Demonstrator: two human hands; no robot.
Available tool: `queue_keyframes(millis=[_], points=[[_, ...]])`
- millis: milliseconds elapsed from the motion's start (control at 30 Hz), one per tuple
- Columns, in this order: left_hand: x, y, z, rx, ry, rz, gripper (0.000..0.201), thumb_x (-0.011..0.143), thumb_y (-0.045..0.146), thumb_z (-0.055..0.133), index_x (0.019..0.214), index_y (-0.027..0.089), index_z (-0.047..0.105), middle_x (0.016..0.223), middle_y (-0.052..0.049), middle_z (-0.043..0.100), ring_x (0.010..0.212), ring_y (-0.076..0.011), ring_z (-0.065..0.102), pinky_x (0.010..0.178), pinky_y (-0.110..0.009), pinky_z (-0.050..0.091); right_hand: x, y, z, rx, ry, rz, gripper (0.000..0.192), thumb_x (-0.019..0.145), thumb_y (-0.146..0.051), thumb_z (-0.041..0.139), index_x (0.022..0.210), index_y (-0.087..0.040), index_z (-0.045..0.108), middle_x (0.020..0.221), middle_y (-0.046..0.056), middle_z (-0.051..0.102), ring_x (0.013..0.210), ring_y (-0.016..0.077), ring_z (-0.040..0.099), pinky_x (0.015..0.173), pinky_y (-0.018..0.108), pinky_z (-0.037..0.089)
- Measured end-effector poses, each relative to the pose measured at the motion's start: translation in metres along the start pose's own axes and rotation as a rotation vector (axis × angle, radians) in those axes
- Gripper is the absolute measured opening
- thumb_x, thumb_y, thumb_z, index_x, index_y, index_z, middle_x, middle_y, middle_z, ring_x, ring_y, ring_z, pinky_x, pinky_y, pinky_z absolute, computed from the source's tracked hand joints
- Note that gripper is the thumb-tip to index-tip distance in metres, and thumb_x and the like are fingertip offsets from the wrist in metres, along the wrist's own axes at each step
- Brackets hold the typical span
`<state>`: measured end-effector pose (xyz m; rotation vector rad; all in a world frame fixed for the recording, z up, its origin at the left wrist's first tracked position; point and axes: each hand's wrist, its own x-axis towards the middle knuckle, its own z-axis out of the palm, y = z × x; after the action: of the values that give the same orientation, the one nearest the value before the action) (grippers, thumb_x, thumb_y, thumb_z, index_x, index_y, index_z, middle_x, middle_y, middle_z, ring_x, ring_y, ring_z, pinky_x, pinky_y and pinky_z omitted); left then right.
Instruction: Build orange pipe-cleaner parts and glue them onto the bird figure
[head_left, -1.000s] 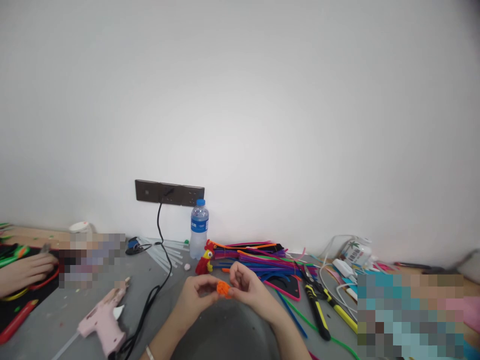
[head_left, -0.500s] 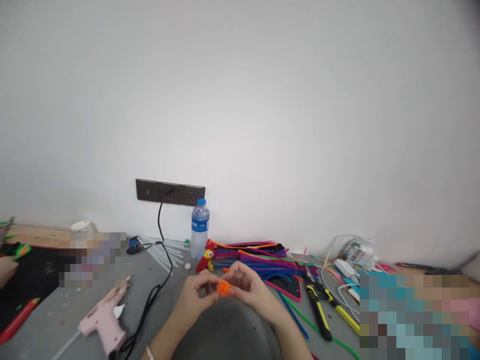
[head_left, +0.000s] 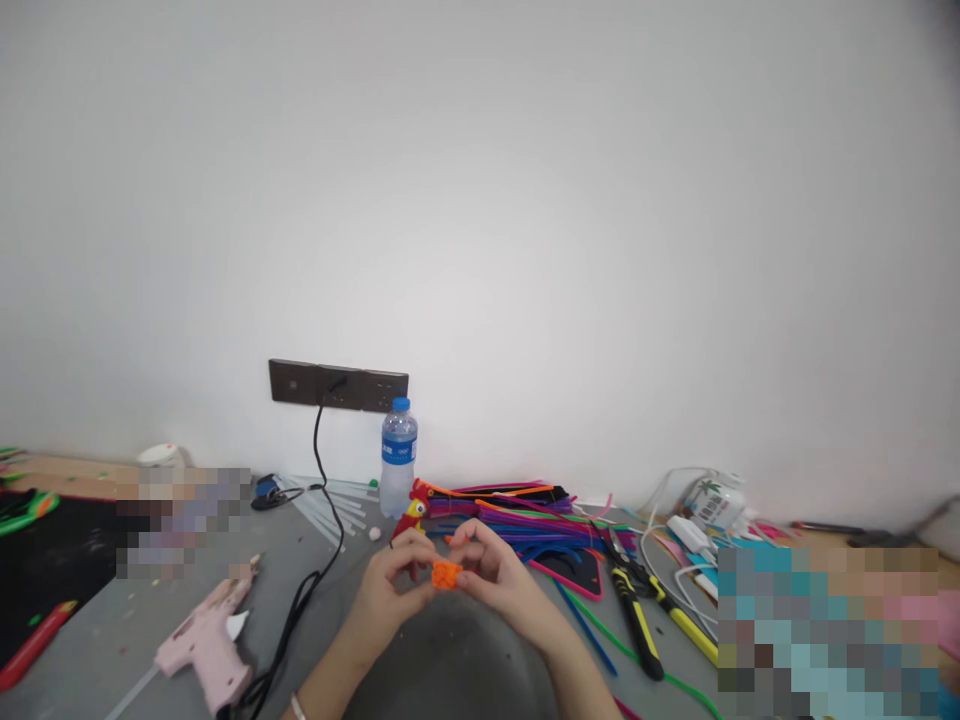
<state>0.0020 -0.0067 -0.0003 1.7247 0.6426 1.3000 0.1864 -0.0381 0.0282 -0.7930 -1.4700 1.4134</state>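
I pinch a small orange pipe-cleaner piece point(head_left: 446, 574) between the fingertips of my left hand point(head_left: 390, 590) and my right hand point(head_left: 499, 580), held just in front of the water bottle point(head_left: 397, 458), with the pink glue gun point(head_left: 206, 640) left of it

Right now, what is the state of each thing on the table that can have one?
small orange fuzzy ball: pinched between left hand and right hand.
clear plastic water bottle: upright, blue cap on.
pink hot glue gun: lying on its side, untouched.
black power cord: plugged into the dark wall socket strip.
yellow-handled pliers: lying flat, untouched.
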Motion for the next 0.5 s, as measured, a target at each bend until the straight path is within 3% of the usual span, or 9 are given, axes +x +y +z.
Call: queue_keyframes(millis=[133, 333, 500], points=[[-0.001, 0.0037, 0.0029, -0.047, -0.023, -0.06, 0.012, 0.071, 0.023, 0.073, 0.08, 0.016, 0.073, 0.073, -0.003, 0.064, 0.069, -0.0166, 0.057, 0.061, -0.023, 0.045, 0.0012, 0.0006, 0.0009, -0.006, 0.02, -0.028, 0.038, 0.077, -0.042, 0.073, 0.096, -0.022, 0.047, 0.078, -0.002, 0.061, 0.067, 0.0126, 0.052, 0.062, 0.025, 0.035], [-0.0036, 0.0064, 0.0068, -0.134, -0.074, -0.155, 0.032, 0.073, 0.032, 0.073, 0.099, 0.015, 0.066, 0.091, -0.007, 0.066, 0.08, -0.0208, 0.063, 0.069, -0.027, 0.051, 0.0041, 0.0046, 0.0012, -0.114, 0.123, -0.098, 0.037, 0.078, -0.042, 0.071, 0.1, -0.023, 0.048, 0.081, -0.001, 0.061, 0.074, 0.0167, 0.057, 0.067, 0.028, 0.039], [-0.0041, 0.0063, 0.006, -0.008, -0.063, -0.12, 0.022, 0.081, 0.031, 0.064, 0.096, 0.015, 0.065, 0.088, -0.006, 0.066, 0.079, -0.0191, 0.062, 0.067, -0.024, 0.049, 0.0054, 0.0095, 0.0014, -0.265, 0.18, -0.136, 0.032, 0.08, -0.035, 0.068, 0.103, -0.023, 0.048, 0.083, 0.001, 0.061, 0.077, 0.0181, 0.057, 0.068, 0.029, 0.042]])
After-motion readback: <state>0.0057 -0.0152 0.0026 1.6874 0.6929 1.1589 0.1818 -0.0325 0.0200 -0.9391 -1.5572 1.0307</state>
